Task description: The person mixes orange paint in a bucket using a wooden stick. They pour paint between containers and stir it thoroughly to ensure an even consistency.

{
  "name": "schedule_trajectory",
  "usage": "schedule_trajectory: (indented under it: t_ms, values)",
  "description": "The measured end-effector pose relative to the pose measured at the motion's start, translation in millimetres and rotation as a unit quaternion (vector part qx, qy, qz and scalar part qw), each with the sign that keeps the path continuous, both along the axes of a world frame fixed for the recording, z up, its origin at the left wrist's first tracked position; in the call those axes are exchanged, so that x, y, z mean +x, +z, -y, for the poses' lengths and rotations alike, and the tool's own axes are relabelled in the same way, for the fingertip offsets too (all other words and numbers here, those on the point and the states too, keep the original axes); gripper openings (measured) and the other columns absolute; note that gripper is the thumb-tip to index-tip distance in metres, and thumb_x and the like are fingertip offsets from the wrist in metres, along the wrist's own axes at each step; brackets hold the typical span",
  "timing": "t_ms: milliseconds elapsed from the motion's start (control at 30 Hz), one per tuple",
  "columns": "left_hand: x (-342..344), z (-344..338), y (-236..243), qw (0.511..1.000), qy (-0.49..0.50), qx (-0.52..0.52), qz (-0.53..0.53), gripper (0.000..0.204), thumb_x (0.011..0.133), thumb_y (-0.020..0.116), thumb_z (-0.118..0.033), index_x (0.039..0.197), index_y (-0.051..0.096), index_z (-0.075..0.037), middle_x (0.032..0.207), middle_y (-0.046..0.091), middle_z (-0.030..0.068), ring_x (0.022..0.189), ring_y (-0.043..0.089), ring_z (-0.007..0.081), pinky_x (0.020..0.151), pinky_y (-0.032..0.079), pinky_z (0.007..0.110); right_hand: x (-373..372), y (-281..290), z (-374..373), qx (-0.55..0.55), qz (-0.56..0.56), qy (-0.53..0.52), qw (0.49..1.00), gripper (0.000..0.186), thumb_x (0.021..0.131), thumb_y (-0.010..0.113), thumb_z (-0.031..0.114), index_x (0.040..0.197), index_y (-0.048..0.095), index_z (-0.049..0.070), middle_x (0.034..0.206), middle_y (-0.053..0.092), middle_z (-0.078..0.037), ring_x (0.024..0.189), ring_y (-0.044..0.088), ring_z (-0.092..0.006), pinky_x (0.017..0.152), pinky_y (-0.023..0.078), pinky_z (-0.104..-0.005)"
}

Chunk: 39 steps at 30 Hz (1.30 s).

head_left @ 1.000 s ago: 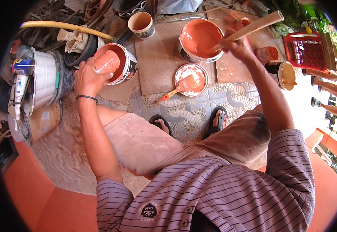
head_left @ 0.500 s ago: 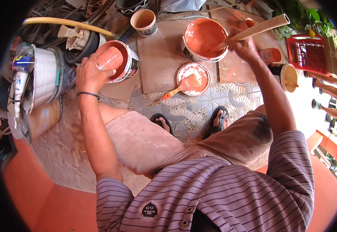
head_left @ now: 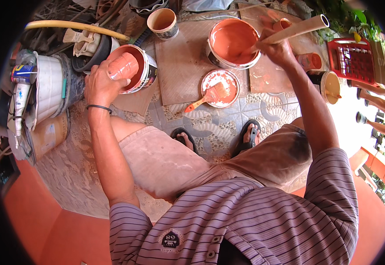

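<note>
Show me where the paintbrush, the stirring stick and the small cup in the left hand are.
paintbrush [head_left: 213, 94], head view, on its bristles, lying on the lid.
stirring stick [head_left: 299, 28], head view, on its shaft above the right hand.
small cup [head_left: 122, 66], head view, on its orange side.

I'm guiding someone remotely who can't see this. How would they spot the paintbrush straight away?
Start at the big paint bucket that the right hand stirs with a stick. Just below it, on the patterned tiles, lies a round lid smeared orange. The paintbrush rests across that lid, its orange handle pointing down-left; it is the only brush there, and no hand touches it.
</note>
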<state>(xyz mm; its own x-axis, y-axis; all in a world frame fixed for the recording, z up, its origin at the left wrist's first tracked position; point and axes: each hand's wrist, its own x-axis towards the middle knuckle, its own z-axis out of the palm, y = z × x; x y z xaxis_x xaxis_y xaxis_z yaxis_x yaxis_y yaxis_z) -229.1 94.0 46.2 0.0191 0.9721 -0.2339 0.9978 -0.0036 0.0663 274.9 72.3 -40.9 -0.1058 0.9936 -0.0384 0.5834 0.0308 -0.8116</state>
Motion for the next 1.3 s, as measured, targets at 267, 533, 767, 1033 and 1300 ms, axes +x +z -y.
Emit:
schedule_trajectory:
  t_ms: [267,533,767,1033,1300]
  values:
    - [-6,-2,-9,1.000,-0.007,0.013,-0.007,0.085,0.068,0.095,-0.036,0.145,0.066,-0.015,0.132,0.070,0.0244,0.120,0.069,0.0475,0.105,0.056,0.053,-63,-4,-36,-0.044,0.086,0.008,0.995,0.025,0.080,0.079,0.027,0.087,0.077,0.003,0.078,0.075,-0.020,0.074,0.076,-0.0325,0.070,0.059,-0.0459]
    - [-1,-4,-7,1.000,-0.011,0.011,0.008,0.084,0.068,0.095,-0.036,0.144,0.067,-0.013,0.131,0.070,0.0256,0.119,0.070,0.0477,0.106,0.056,0.052,-77,10,-42,-0.047,-0.049,0.036,0.997,0.020,0.089,0.076,0.019,0.086,0.064,0.003,0.073,0.066,-0.006,0.070,0.066,-0.0168,0.064,0.053,-0.0363]
    - [1,-8,-12,0.999,-0.022,0.021,0.021,0.085,0.068,0.095,-0.035,0.144,0.067,-0.011,0.132,0.070,0.0259,0.119,0.070,0.0466,0.106,0.055,0.051,-45,-12,-53,0.114,0.092,0.049,0.988,0.019,0.090,0.076,0.018,0.088,0.065,0.003,0.076,0.067,-0.005,0.070,0.062,-0.0155,0.064,0.050,-0.0356]
    - [0,-8,-10,1.000,-0.020,0.009,0.009,0.086,0.068,0.095,-0.035,0.145,0.067,-0.010,0.132,0.070,0.0255,0.119,0.070,0.0459,0.108,0.055,0.051,-48,-10,-40,-0.112,-0.100,-0.065,0.986,0.015,0.088,0.075,0.012,0.086,0.065,0.002,0.075,0.070,-0.008,0.062,0.068,-0.0142,0.057,0.056,-0.0308]
    - [2,-9,-11,0.999,-0.034,0.022,0.018,0.087,0.069,0.095,-0.035,0.146,0.066,-0.009,0.133,0.070,0.0262,0.120,0.069,0.0458,0.108,0.054,0.051,-24,-19,-56,0.137,0.106,0.009,0.985,0.018,0.089,0.080,0.013,0.085,0.064,0.005,0.072,0.068,-0.003,0.061,0.065,-0.0111,0.055,0.053,-0.0311]
